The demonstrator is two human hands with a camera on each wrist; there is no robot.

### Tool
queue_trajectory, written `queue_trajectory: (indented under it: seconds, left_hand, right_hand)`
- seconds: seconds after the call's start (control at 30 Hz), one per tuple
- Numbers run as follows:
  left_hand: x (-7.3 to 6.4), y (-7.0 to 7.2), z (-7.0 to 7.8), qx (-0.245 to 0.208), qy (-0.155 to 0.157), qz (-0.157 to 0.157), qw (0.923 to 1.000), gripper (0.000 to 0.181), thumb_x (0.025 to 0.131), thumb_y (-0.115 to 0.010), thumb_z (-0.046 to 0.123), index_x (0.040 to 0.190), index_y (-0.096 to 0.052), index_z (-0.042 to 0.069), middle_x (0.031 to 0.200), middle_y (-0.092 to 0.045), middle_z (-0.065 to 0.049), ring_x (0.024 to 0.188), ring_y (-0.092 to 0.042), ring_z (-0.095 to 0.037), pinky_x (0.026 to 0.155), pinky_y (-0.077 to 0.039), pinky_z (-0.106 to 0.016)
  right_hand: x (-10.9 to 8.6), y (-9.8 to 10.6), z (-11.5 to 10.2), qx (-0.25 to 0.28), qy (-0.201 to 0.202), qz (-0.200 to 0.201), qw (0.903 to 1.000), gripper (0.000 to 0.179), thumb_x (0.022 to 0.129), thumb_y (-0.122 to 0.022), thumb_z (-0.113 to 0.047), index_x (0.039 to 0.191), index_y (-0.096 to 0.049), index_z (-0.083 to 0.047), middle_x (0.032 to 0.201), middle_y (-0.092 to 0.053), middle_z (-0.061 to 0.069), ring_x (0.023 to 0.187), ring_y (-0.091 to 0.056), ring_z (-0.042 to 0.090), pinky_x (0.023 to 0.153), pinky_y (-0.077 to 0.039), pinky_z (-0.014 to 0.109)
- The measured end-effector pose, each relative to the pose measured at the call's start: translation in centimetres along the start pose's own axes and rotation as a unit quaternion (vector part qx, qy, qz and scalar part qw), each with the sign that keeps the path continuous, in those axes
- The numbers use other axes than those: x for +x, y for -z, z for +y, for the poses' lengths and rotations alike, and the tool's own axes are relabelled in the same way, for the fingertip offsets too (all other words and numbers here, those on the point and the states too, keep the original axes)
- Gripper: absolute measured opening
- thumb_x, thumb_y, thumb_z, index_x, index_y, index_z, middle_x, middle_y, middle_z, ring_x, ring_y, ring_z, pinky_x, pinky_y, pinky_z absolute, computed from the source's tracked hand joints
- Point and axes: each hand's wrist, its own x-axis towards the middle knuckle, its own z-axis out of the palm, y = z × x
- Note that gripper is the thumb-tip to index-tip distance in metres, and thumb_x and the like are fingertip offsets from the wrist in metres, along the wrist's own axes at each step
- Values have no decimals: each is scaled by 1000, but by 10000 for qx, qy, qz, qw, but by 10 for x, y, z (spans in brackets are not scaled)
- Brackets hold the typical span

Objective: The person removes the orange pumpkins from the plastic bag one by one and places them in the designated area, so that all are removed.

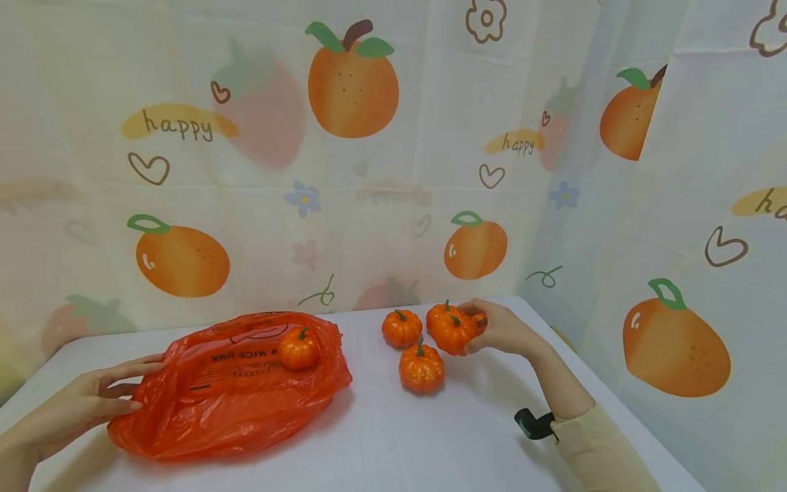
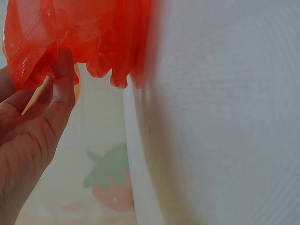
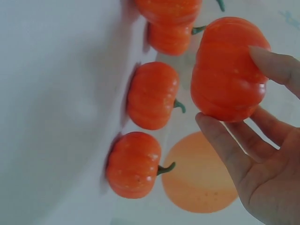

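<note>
My left hand (image 1: pixel 86 403) grips the left end of a red plastic bag (image 1: pixel 246 417) that lies on the table. One small orange pumpkin (image 1: pixel 299 348) with a green stem sits at the bag's right side, against the printed plastic. The left wrist view shows the fingers at the bag's crumpled edge (image 2: pixel 101 42). At the right, my right hand (image 1: pixel 501 328) holds another pumpkin (image 3: pixel 229 70) between thumb and fingers, raised off the table. Close by stand several more pumpkins, among them a left one (image 1: pixel 402 329) and a front one (image 1: pixel 421 369).
A white-covered table (image 1: pixel 393 437) carries everything. Behind it hangs a pale curtain (image 1: pixel 393 171) printed with fruit, hearts and flowers, continuing along the right side. A dark device (image 1: pixel 535 424) is at my right wrist, by the beige sleeve (image 1: pixel 602 451).
</note>
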Motion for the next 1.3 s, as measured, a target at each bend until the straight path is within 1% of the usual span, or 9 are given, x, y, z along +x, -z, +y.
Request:
queue_trajectory:
  seconds: [0.1, 0.23, 0.37, 0.43, 0.63, 0.73, 0.93, 1.13, 1.3]
  left_hand:
    - [0, -1, 0, 18, -42, -3, 10000, 53, 100, -46, 2, 152, -39, 14, 135, -42, 48, 109, -58, 8, 83, -58, -26]
    - [0, -1, 1, 13, -78, -41, 10000, 53, 101, -45, 1, 152, -38, 13, 136, -40, 48, 110, -58, 7, 83, -58, -26]
    - [1, 0, 2, 57, -13, -30, 10000, 53, 101, -46, 2, 152, -38, 14, 134, -40, 49, 109, -58, 7, 83, -58, -26]
    - [2, 0, 3, 89, 15, -16, 10000, 53, 101, -46, 3, 152, -37, 13, 134, -40, 49, 109, -58, 7, 83, -58, -26]
    - [1, 1, 2, 118, 2, -39, 9999, 53, 101, -46, 3, 152, -37, 12, 135, -40, 49, 109, -58, 7, 84, -58, -26]
    - [1, 1, 2, 85, 9, -59, 9999, 53, 101, -46, 3, 152, -37, 13, 135, -40, 48, 110, -58, 7, 84, -58, -26]
    - [1, 1, 3, 26, 30, -91, 10000, 53, 101, -46, 3, 152, -38, 13, 134, -40, 49, 109, -58, 7, 84, -58, -26]
    - [1, 1, 4, 1, -61, -140, 9999, 52, 101, -45, 2, 151, -39, 12, 136, -41, 48, 110, -58, 7, 84, -57, -26]
    - [1, 1, 3, 62, -36, -92, 9999, 53, 101, -46, 2, 152, -37, 11, 136, -40, 48, 110, -58, 7, 84, -57, -25]
  right_hand:
    - [0, -1, 5, -46, -105, -10, 9999, 69, 68, -82, -16, 133, -57, -10, 134, -61, 13, 122, -57, 31, 103, -49, 52]
    - [0, -3, 10, -152, -127, 0, 9998, 68, 66, -82, -16, 130, -59, -8, 131, -62, 13, 120, -57, 30, 103, -49, 52]
    - [0, -4, 14, -240, -62, 14, 9997, 68, 65, -82, -15, 128, -60, -6, 130, -62, 13, 121, -56, 31, 105, -47, 53]
    - [0, -5, 17, -264, -70, -9, 9996, 70, 65, -82, -14, 130, -60, -5, 132, -62, 14, 121, -57, 32, 106, -46, 54]
    - [-1, -7, 26, -349, -172, -163, 9991, 72, 64, -80, -13, 133, -59, -9, 136, -60, 14, 118, -58, 31, 102, -49, 53]
    - [-1, -9, 30, -348, -187, -212, 9990, 70, 63, -81, -12, 130, -60, -10, 134, -61, 13, 117, -57, 30, 101, -49, 54]
    - [-2, -13, 36, -260, -267, -265, 9990, 68, 64, -81, -10, 128, -61, -8, 132, -63, 12, 122, -56, 31, 105, -46, 56]
    - [-3, -15, 37, -126, -346, -354, 9987, 67, 65, -82, -10, 129, -61, -8, 133, -63, 13, 127, -54, 36, 107, -44, 58]
    - [-4, -17, 38, -132, -400, -391, 9983, 68, 65, -83, -12, 129, -61, -8, 132, -63, 13, 125, -54, 35, 105, -46, 57]
